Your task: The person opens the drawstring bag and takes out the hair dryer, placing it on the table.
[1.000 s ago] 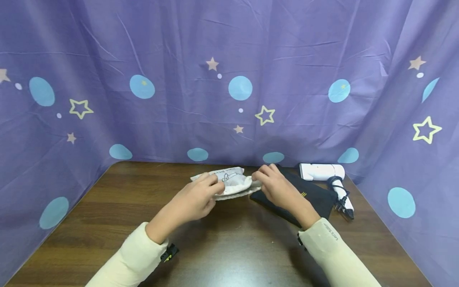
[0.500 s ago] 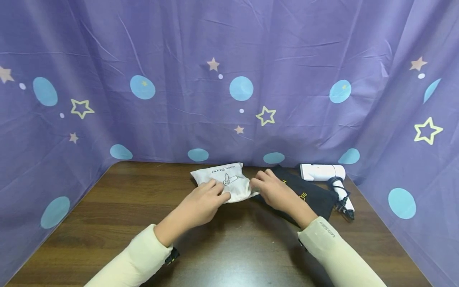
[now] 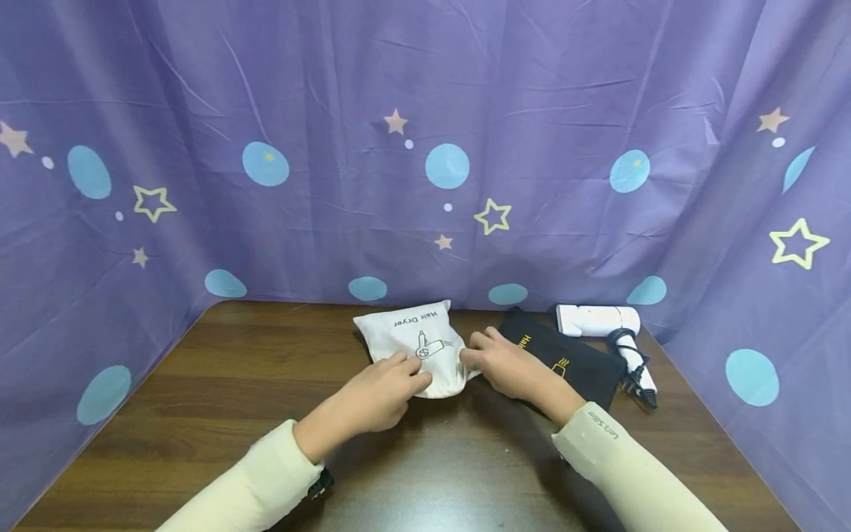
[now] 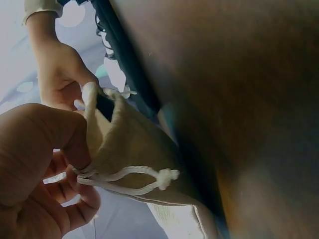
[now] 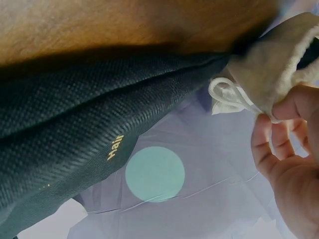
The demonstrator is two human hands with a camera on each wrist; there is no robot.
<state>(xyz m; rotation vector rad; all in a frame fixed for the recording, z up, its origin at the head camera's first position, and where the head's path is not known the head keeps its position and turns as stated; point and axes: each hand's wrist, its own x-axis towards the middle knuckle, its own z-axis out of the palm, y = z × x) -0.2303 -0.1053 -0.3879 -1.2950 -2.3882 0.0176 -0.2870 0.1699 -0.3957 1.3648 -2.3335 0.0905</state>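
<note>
A white cloth drawstring pouch (image 3: 405,329), printed "Hair Dryer" with a dryer drawing, lies near the table's back edge, lettering upside down to me. My left hand (image 3: 379,391) pinches the left side of its mouth. The opposite side is pinched by my right hand (image 3: 508,362). In the left wrist view the pouch's mouth gapes between the hands, its inside dark. A knotted white cord (image 4: 164,178) hangs by the left fingers; another cord loop (image 5: 215,89) shows by the right fingers. What the pouch may contain is hidden.
Just right of the white pouch lies a black pouch (image 3: 592,369) with yellow print, partly under my right forearm. Beyond it, a white hair dryer (image 3: 598,321) with its black cord (image 3: 631,369) wrapped at the handle rests near the right table edge. A purple curtain (image 3: 332,222) surrounds the table.
The pouch's near end has come down and toward me, so its printed face now lies in full view. Both hands have lowered slightly and keep their pinch on the mouth.
</note>
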